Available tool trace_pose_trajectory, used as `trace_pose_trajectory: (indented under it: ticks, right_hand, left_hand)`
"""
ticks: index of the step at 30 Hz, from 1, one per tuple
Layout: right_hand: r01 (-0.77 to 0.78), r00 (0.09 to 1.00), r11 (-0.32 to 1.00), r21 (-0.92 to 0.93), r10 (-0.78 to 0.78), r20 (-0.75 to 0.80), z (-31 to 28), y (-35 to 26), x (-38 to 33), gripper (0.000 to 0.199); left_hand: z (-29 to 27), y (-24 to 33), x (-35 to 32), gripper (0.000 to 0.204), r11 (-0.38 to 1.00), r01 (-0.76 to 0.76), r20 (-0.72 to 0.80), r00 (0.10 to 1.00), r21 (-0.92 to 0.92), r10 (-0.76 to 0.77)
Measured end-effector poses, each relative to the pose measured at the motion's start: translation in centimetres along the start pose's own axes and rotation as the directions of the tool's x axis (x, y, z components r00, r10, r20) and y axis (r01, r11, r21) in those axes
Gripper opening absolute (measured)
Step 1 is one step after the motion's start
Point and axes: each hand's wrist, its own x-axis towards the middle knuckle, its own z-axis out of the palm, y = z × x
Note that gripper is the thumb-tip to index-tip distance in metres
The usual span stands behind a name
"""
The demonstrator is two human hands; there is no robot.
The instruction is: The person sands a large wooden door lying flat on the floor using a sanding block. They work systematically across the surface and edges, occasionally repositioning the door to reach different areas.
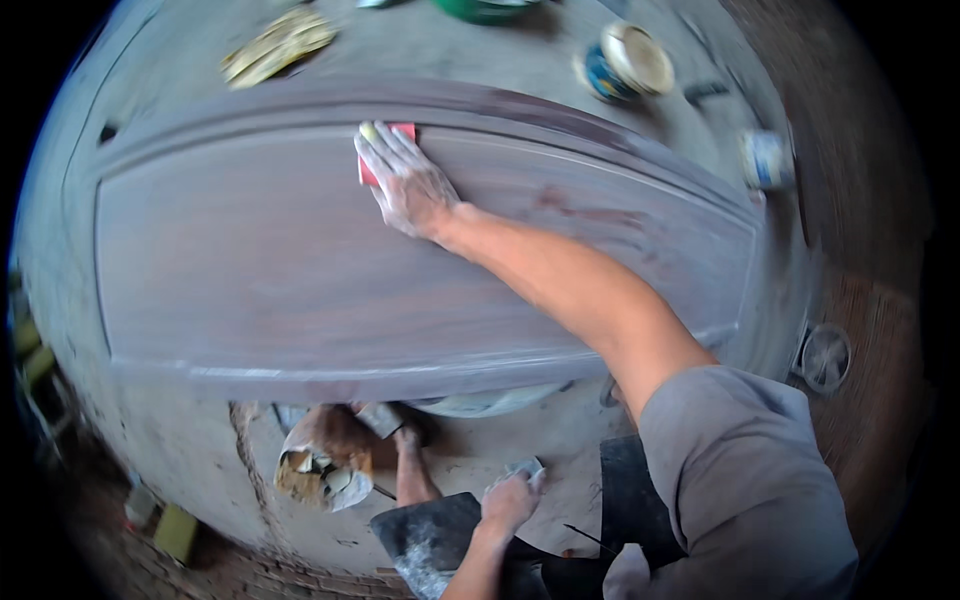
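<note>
My right hand (408, 190), coated in pale dust, lies over a red piece of sandpaper (404, 130) with its fingers extended and close together. It presses the sandpaper on the upper part of a large brown wooden panel (260, 260) with a grooved border and a dusty film. Low in the view, near my dark-clothed knee, my left hand (512, 500) is closed around a small flat grey object (526, 468). The kind of that object is too blurred to tell. White powder covers part of the dark cloth (430, 540).
Beyond the panel are a yellowish crumpled piece (278, 46), a green container (486, 8) and a blue-and-cream tub (634, 62). A white-and-blue can (766, 160) stands at its right end. An open bag (325, 465) sits below the near edge. A round fan-like object (826, 358) is at right.
</note>
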Motion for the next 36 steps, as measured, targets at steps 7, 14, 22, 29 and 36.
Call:
trace_pose_trajectory:
  ticks: [7,14,22,29,36]
  right_hand:
    - [-0.286,0.958,0.956,-0.057,0.284,-0.052,-15.4,21.6,-29.8,0.070]
    - [-0.481,0.875,0.805,-0.347,0.420,-0.241,-26.1,41.5,-55.8,0.050]
    - [-0.618,0.425,0.110,-0.778,0.880,-0.214,-31.7,49.9,-64.0,0.048]
    - [-0.591,0.806,0.783,-0.193,0.569,-0.161,-16.0,24.7,-35.8,0.058]
    - [-0.144,0.989,0.977,-0.158,0.144,-0.011,-0.3,-0.6,-3.9,0.059]
  left_hand:
    - [11.8,-0.7,5.3,0.051,0.968,0.123,0.190,0.968,0.220,-0.166]
    - [17.6,4.4,7.7,0.031,0.935,0.054,0.163,0.980,0.350,-0.118]
    - [16.0,7.9,8.4,0.032,0.985,0.042,0.079,0.995,0.165,-0.056]
    - [6.4,1.1,3.2,0.038,0.992,-0.050,-0.268,0.960,0.120,0.081]
    - [-3.6,-1.0,-1.0,0.052,0.983,-0.167,-0.373,0.919,-0.073,0.128]
